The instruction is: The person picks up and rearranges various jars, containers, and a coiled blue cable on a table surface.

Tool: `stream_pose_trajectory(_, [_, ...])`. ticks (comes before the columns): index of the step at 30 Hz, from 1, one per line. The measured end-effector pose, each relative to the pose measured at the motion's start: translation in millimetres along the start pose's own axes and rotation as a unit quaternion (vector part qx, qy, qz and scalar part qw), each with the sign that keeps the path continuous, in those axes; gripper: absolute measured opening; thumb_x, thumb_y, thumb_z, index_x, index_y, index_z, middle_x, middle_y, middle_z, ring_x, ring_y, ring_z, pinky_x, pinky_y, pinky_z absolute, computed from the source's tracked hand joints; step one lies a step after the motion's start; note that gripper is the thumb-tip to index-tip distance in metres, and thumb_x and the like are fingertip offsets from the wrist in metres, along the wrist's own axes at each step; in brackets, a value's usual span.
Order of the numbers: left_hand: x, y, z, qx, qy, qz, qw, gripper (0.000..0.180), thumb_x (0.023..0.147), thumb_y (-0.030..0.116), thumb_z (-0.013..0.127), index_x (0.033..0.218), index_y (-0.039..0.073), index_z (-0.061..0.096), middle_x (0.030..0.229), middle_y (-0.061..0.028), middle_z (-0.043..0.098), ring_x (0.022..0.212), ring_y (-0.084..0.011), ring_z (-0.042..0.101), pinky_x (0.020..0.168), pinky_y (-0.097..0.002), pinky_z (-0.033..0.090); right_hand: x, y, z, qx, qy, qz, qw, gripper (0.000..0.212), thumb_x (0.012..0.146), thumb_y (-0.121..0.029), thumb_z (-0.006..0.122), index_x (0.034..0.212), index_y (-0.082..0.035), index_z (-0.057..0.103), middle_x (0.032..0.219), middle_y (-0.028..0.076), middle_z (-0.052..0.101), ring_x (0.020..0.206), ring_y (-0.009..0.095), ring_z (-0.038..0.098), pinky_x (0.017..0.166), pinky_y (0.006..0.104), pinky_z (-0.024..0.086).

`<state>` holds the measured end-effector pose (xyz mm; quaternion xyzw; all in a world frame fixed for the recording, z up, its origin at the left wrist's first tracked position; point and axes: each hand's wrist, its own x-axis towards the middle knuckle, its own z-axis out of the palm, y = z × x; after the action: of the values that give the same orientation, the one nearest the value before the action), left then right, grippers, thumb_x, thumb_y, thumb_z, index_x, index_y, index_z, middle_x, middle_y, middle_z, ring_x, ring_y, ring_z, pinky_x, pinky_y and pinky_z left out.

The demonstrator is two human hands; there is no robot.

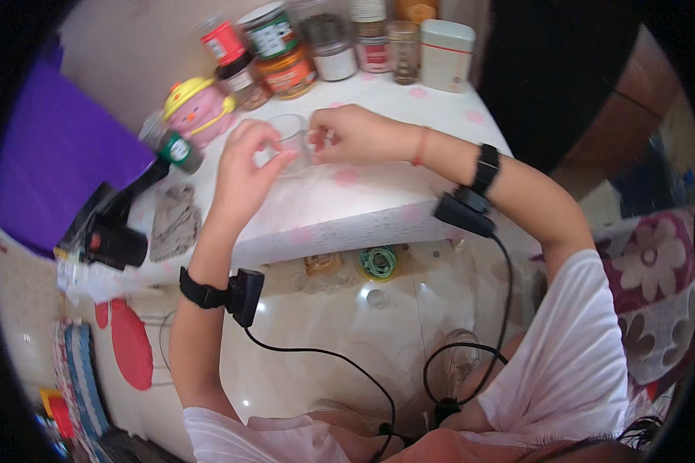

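A clear, colourless cup (293, 130) stands upright on the white cloth of the table, between my two hands. My left hand (247, 163) is at its left side, thumb and fingers curved around the near left wall. On the cup's other side, my right hand (351, 135) has its fingers curled together in a pinch close to the right wall. Whether those fingertips grip the cup or something small is too blurred to tell. Black straps with small dark devices sit on both forearms.
Several jars (286, 65) and a pale tin (446, 55) line the back of the table. At the left are a pink figurine (197, 116) with a yellow hat, a green-labelled bottle (174, 145), a grey patterned cloth (176, 224) and a black object (116, 241). Cables hang below my arms.
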<state>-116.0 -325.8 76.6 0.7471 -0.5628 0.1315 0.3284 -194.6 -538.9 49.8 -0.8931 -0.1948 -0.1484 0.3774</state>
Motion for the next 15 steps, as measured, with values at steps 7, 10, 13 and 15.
stream_pose_trajectory(7, [-13.6, -60.6, 13.3, -0.065, 0.037, -0.097, 0.993, 0.020, 0.080, 0.010, 0.073, 0.093, 0.007, 0.058, 0.097, -0.0006, 0.058, 0.088, -0.0100, 0.052, 0.073, -0.0248, 0.041, 37.2, 28.7, 9.0, -0.114, -0.047, -0.017, 0.992, 0.019, 0.080, -0.023, 0.064, 0.076, -0.004, 0.062, 0.066, 0.009, 0.064, 0.061, 0.019, 0.062, 0.060, 0.0360, 0.048])
stream_pose_trajectory(10, [-9.6, -71.2, 15.1, -0.038, 0.022, -0.061, 0.997, 0.017, 0.085, 0.007, 0.069, 0.096, 0.006, 0.056, 0.103, -0.0022, 0.055, 0.091, -0.0104, 0.051, 0.078, -0.0228, 0.042, 44.6, 56.9, 10.8, -0.075, -0.058, -0.067, 0.993, 0.023, 0.082, -0.027, 0.064, 0.077, -0.005, 0.062, 0.065, 0.006, 0.063, 0.058, 0.019, 0.060, 0.055, 0.0366, 0.048])
stream_pose_trajectory(13, [-8.2, -61.4, 15.5, -0.068, 0.038, -0.085, 0.993, 0.009, 0.089, 0.006, 0.064, 0.091, 0.003, 0.055, 0.096, -0.0022, 0.056, 0.089, -0.0109, 0.050, 0.082, -0.0238, 0.041, 39.1, 70.9, 23.0, -0.062, -0.073, -0.062, 0.994, 0.023, 0.082, -0.028, 0.064, 0.079, -0.005, 0.062, 0.067, 0.005, 0.063, 0.060, 0.019, 0.060, 0.057, 0.0373, 0.048])
stream_pose_trajectory(15, [-4.0, -72.4, 4.4, -0.062, 0.003, -0.067, 0.996, 0.010, 0.090, 0.004, 0.063, 0.093, 0.004, 0.054, 0.097, -0.0032, 0.056, 0.090, -0.0104, 0.051, 0.083, -0.0246, 0.042, 30.5, 78.4, 29.6, -0.036, -0.074, -0.064, 0.995, 0.023, 0.082, -0.029, 0.064, 0.080, -0.006, 0.062, 0.068, 0.005, 0.063, 0.062, 0.020, 0.060, 0.059, 0.0377, 0.048])
